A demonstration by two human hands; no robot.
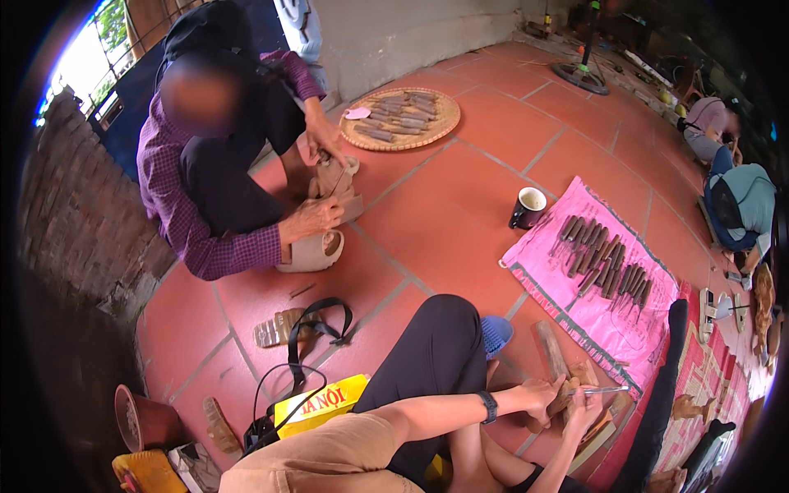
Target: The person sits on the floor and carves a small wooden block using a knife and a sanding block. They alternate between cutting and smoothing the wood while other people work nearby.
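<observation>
At the lower right, my left hand [541, 401], with a dark watch on its wrist, closes on a small light-brown wooden piece [563, 401]. Just right of it, my right hand [582, 409] grips a slim metal chisel [610, 389] whose shaft points to the right. Both hands work close together, low over the floor, and their fingers partly hide the wood. A longer wooden bar [549, 347] lies just beyond my left hand. Past it, a pink sack [534, 255] bears several chisels with dark wooden handles [604, 259].
A black mug [527, 208] stands by the sack's far corner. At the left, a squatting person [197, 205] works a wooden carving [337, 185]. Beyond lies a round woven tray [440, 127] of tools. A yellow bag [320, 400], black strap [337, 308] and bucket [146, 419] lie nearer.
</observation>
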